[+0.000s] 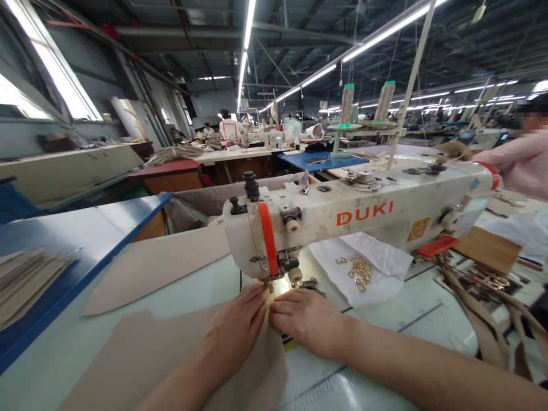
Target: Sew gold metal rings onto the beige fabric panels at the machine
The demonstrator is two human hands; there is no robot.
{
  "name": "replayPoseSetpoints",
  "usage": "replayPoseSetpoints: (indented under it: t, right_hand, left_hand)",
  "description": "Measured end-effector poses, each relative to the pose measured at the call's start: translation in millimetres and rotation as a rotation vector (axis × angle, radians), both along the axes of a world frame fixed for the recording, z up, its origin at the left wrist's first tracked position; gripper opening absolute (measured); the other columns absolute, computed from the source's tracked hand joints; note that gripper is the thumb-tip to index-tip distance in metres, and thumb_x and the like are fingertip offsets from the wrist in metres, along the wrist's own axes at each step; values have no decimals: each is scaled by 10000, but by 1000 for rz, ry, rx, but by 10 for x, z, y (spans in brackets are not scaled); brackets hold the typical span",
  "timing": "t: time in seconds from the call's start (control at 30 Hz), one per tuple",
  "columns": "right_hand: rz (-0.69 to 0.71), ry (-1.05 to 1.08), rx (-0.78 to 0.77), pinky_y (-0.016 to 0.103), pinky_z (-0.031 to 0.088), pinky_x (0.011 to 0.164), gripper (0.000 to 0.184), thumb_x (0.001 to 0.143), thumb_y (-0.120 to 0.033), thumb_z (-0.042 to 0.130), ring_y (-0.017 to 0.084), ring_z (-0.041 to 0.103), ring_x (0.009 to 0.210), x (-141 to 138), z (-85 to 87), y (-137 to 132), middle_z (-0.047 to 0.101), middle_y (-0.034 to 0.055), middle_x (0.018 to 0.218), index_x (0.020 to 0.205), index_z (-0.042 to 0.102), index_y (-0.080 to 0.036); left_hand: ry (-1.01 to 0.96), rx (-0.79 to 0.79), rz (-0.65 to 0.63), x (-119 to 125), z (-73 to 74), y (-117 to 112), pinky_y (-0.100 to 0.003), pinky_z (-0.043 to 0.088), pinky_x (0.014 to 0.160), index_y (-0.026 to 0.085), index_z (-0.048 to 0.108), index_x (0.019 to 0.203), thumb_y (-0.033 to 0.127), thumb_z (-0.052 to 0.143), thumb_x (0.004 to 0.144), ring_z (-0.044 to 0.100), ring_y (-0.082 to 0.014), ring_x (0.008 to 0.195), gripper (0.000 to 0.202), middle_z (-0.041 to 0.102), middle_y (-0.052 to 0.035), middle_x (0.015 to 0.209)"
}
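Note:
A large beige fabric panel (141, 354) lies under the head of the DUKI sewing machine (317, 211). My left hand (237, 319) rests on the panel just left of the presser foot (270, 283), its fingers stretched out flat toward the foot. On the other side of the foot, my right hand (308, 319) has its fingers curled together at the panel's right edge and grips it there. Both hands are close to the lit needle area, with a narrow gap between them. The fingertips beside the foot are partly hidden.
Another beige panel (158, 268) lies behind the left hand. Gold metal rings (359, 273) sit on a white sheet (385, 262) beneath the machine arm. Stacked fabric pieces (29, 279) are at far left; straps (479, 319) hang at right. A person in pink (522, 154) works nearby.

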State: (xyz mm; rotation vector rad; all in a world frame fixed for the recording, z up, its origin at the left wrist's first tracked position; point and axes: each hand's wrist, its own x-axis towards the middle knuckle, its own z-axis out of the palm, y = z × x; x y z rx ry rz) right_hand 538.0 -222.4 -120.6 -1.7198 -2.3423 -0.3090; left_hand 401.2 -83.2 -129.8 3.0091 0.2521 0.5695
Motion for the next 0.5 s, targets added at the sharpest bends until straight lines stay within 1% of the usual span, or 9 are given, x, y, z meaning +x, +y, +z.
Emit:
replayPoseSetpoints:
  t: [0.17, 0.3, 0.37, 0.5]
  right_hand:
    - [-7, 8, -3, 275, 406, 893, 108, 921, -209, 505, 173, 544, 977, 12, 1, 3, 634, 38, 985, 903, 586, -140]
    - [-3, 6, -1, 271, 404, 905, 101, 917, -204, 513, 170, 538, 998, 26, 6, 4, 634, 44, 1001, 924, 587, -136]
    - [30, 10, -1, 270, 416, 882, 119, 929, -215, 493, 160, 548, 960, -6, -7, -8, 639, 37, 965, 921, 589, -146]
    - [166, 39, 10, 279, 440, 822, 131, 937, -209, 468, 155, 564, 898, -154, -54, -50, 647, 31, 918, 944, 590, -160]
  left_hand:
    - [20, -20, 26, 29, 23, -18, -360, 508, 924, 171, 641, 1064, 249, 353, 905, 627, -205, 1046, 338, 668, -89, 1141]
    - [-1, -29, 35, 31, -1, -10, -372, 503, 931, 152, 631, 1093, 241, 382, 898, 620, -214, 1060, 328, 664, -104, 1146]
    - [-28, -31, 47, -50, -13, -38, -369, 511, 922, 159, 639, 1077, 234, 396, 891, 629, -212, 1046, 315, 667, -99, 1143]
    - [-69, -33, 48, -355, -29, -188, -327, 526, 904, 194, 643, 1069, 199, 408, 878, 639, -187, 1032, 302, 674, -70, 1138]
